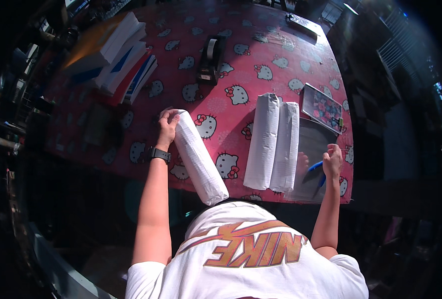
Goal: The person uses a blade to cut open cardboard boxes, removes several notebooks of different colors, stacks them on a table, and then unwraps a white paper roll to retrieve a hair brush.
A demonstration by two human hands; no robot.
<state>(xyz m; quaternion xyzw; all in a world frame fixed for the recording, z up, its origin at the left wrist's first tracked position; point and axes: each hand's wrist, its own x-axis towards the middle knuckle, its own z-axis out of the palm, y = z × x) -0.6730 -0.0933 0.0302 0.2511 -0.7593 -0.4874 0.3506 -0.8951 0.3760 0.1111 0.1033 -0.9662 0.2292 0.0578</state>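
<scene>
My left hand [169, 123] curls its fingers over the far end of a long white paper-wrapped packet [201, 157], which lies slanted with its near end at the table's front edge. To the right, two similar white packets [262, 142] lie side by side, touching. My right hand [333, 155] is closed above a dark, glossy sheet [313, 142]. From its fingers a slim blue pen [315, 166] points down to the left. A second blue shape below it may be its reflection or another part; I cannot tell which.
A pink patterned cloth [216, 104] covers the table. Stacked books and papers [116, 60] stand at the far left, with a black tape dispenser [211, 60] at the back middle. A printed flowered card [322, 108] lies beyond the sheet, and a dark box [302, 27] sits at the far right corner.
</scene>
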